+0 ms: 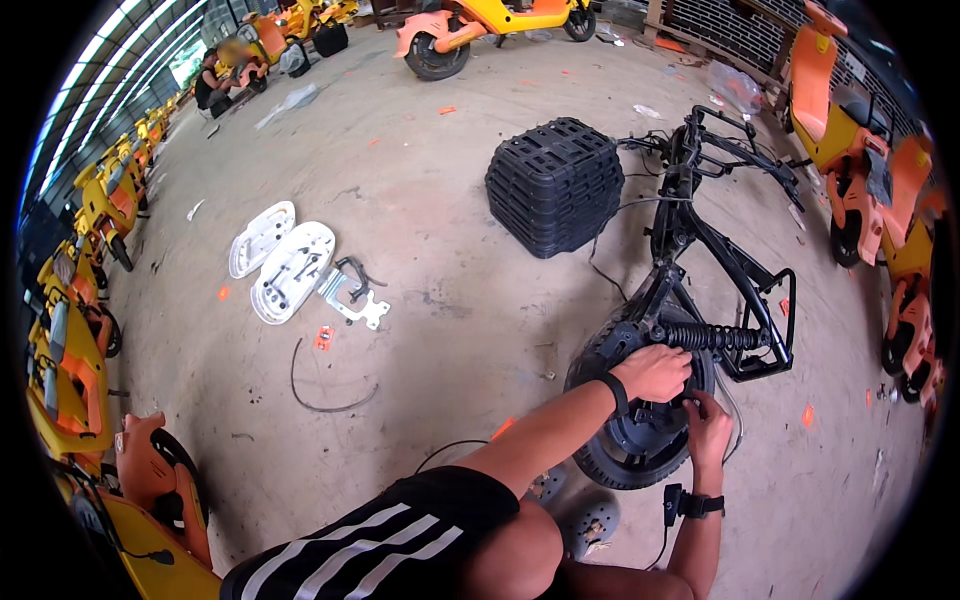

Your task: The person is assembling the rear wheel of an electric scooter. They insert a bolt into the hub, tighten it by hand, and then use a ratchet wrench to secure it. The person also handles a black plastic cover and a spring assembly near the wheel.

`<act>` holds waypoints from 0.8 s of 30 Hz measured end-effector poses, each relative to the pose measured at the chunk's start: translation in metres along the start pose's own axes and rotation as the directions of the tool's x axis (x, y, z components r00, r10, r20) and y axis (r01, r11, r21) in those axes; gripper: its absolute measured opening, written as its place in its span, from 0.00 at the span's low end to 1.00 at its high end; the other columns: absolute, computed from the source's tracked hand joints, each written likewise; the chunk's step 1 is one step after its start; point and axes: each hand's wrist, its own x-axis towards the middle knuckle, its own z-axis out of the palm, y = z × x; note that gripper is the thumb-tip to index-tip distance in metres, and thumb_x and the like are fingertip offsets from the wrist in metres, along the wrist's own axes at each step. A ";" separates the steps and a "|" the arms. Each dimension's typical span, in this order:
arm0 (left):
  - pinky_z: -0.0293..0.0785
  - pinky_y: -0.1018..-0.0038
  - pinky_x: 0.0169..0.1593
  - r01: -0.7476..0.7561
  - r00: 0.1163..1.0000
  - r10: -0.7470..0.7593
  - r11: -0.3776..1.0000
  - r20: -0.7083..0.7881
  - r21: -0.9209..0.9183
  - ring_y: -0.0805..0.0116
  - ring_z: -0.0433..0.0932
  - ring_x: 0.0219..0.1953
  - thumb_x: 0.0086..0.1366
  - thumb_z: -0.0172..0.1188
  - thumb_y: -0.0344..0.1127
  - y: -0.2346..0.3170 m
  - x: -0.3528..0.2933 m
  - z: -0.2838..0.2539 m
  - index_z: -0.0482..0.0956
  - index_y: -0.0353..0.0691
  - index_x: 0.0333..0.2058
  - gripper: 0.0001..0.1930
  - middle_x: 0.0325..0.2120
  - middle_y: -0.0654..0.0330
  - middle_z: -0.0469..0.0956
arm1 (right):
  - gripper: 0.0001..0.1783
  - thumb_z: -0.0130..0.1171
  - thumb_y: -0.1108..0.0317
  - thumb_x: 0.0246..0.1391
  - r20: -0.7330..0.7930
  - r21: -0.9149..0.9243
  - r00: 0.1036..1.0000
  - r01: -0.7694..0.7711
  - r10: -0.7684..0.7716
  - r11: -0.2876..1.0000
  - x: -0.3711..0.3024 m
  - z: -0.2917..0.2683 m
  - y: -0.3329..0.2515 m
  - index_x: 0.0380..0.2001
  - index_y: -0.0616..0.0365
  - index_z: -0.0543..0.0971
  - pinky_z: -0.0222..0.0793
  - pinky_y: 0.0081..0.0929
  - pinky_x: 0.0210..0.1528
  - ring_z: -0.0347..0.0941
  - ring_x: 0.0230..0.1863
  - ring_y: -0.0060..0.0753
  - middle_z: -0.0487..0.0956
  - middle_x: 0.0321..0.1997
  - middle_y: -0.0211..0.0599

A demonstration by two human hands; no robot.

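A stripped black scooter frame (pixel 705 240) lies in front of me to the right, with a black-tyred wheel (pixel 612 462) at its near end. A black coil-spring shock absorber (pixel 712 336) runs beside the wheel. My left hand (pixel 655 373) is closed at the wheel's hub, just below the shock absorber; what its curled fingers grip is hidden. Close by, my right hand (pixel 708 425) has its fingers pinched together at the hub's right side. Anything between those fingertips is too small to make out. A thin cable (pixel 738 420) curves down past the right hand.
A black plastic crate (pixel 555 188) stands beside the frame. Left of it lie an open white tool case (pixel 292 272), a metal bracket (pixel 352 300) and a loose black cable (pixel 335 408). Orange-yellow scooters (pixel 115 210) line both sides. Another person (pixel 212 85) crouches far left.
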 end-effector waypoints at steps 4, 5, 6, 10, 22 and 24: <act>0.78 0.62 0.46 -0.070 0.997 0.071 0.997 -0.016 0.039 0.54 0.79 0.41 0.61 0.56 0.38 0.000 0.003 -0.002 0.81 0.35 0.31 0.12 0.35 0.50 0.77 | 0.08 0.65 0.74 0.49 -0.005 -0.019 0.969 0.246 -0.246 0.969 0.008 -0.010 -0.006 0.34 0.61 0.83 0.77 0.42 0.38 0.82 0.35 0.54 0.84 0.34 0.49; 0.78 0.62 0.46 -0.070 0.997 0.070 0.997 -0.018 0.022 0.54 0.79 0.41 0.61 0.55 0.38 -0.002 0.001 -0.004 0.80 0.35 0.31 0.11 0.35 0.51 0.77 | 0.07 0.65 0.74 0.50 -0.011 -0.021 0.970 0.241 -0.241 0.970 0.008 -0.001 -0.001 0.35 0.61 0.83 0.77 0.42 0.39 0.82 0.36 0.54 0.84 0.34 0.49; 0.78 0.62 0.46 -0.073 0.997 0.074 0.997 -0.026 0.028 0.54 0.79 0.41 0.61 0.55 0.37 -0.007 -0.004 -0.001 0.79 0.35 0.30 0.10 0.34 0.51 0.77 | 0.06 0.64 0.74 0.51 -0.020 -0.054 0.971 0.236 -0.237 0.970 0.008 0.004 -0.008 0.34 0.61 0.83 0.77 0.43 0.39 0.81 0.37 0.54 0.84 0.35 0.49; 0.78 0.60 0.44 -0.050 0.997 0.049 0.999 -0.061 -0.018 0.53 0.79 0.39 0.61 0.55 0.34 -0.008 -0.002 0.002 0.77 0.35 0.29 0.08 0.33 0.52 0.76 | 0.08 0.66 0.67 0.51 -0.069 -0.039 0.986 0.150 -0.152 0.988 0.008 0.011 0.000 0.34 0.57 0.85 0.77 0.43 0.39 0.81 0.34 0.54 0.84 0.31 0.50; 0.72 0.60 0.58 -0.135 0.987 0.123 0.984 -0.101 -0.120 0.47 0.74 0.53 0.55 0.58 0.28 -0.002 -0.035 -0.031 0.79 0.34 0.45 0.17 0.50 0.47 0.75 | 0.06 0.59 0.69 0.56 -0.124 -0.138 0.964 0.219 -0.236 0.966 -0.002 0.021 -0.003 0.35 0.57 0.81 0.78 0.43 0.38 0.82 0.36 0.49 0.83 0.38 0.45; 0.70 0.58 0.60 -0.083 0.993 0.068 0.985 -0.095 -0.154 0.46 0.72 0.56 0.54 0.58 0.27 0.002 -0.071 -0.047 0.78 0.34 0.47 0.19 0.53 0.47 0.74 | 0.06 0.57 0.70 0.56 -0.099 -0.257 0.967 0.204 -0.236 0.945 -0.004 0.031 0.015 0.35 0.58 0.80 0.79 0.42 0.37 0.83 0.35 0.47 0.83 0.38 0.45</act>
